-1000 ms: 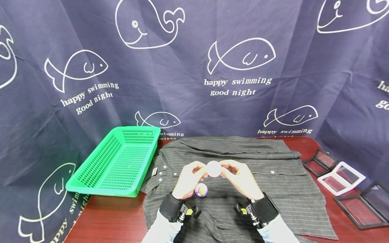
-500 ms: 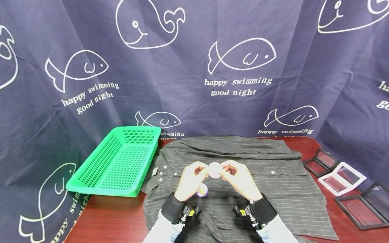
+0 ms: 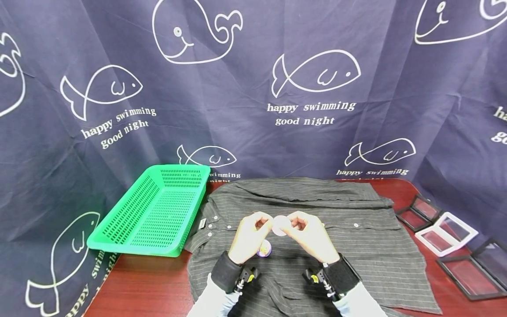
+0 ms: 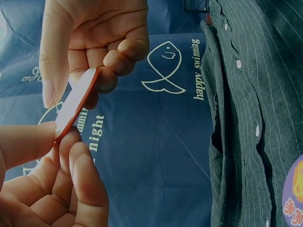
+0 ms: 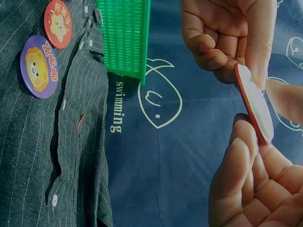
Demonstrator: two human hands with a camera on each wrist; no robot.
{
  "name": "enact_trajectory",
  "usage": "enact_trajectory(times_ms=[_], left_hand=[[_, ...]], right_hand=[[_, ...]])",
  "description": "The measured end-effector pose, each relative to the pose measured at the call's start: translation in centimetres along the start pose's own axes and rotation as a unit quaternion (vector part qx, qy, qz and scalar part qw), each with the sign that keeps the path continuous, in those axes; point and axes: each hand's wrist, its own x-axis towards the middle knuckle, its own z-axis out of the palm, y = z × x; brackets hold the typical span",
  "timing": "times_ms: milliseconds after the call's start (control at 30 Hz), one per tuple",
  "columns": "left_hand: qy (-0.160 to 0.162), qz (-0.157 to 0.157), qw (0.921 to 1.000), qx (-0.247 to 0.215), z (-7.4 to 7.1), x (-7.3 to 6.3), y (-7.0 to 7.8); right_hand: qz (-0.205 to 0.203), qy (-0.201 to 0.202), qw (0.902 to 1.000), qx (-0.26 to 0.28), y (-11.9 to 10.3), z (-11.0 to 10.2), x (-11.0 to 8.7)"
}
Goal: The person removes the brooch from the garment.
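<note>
A: Out at the edges, the green basket (image 3: 130, 251) sits left, a corner jutting past the table (image 3: 138, 286) edge in the head view, well apart from the left hand (image 3: 248, 240).

B: Far right, a white frame (image 3: 446, 234) lies between two black frames (image 3: 487, 273); striped shirt (image 3: 372, 246) cloth stretches from there to the right hand (image 3: 314, 235).

A: Dark blue curtain (image 3: 245, 119) rises behind. And here's the badge (image 3: 282, 225), held above the shirt, both hands pinching it between thumb and fingers from either side!

B: White back facing the head camera, red along the rim, tilted in both wrist views, a thin pin (image 4: 57, 104) standing off it near the right thumb!

A: Below, a purple badge (image 3: 264, 248) with a yellow cartoon face lies on the cloth, a red badge (image 5: 57, 23) right beside it.
</note>
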Motion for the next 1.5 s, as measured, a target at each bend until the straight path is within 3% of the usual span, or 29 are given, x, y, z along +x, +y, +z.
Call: enact_trajectory(times_ms=[433,967,1500], left_hand=[[0.006,-0.002,0.9999,-0.016,0.06,0.04,0.14],[-0.006,-0.011,0.9999,-0.007,-0.13,0.17,0.11],[-0.007,-0.013,0.9998,-0.009,-0.2,0.17,0.27]], right_hand=[[0.008,-0.026,0.9988,0.041,-0.15,0.01,-0.02],[-0.004,-0.03,0.9989,0.037,0.2,-0.07,0.0],[-0.001,-0.023,0.9997,-0.003,0.17,-0.01,0.12]])
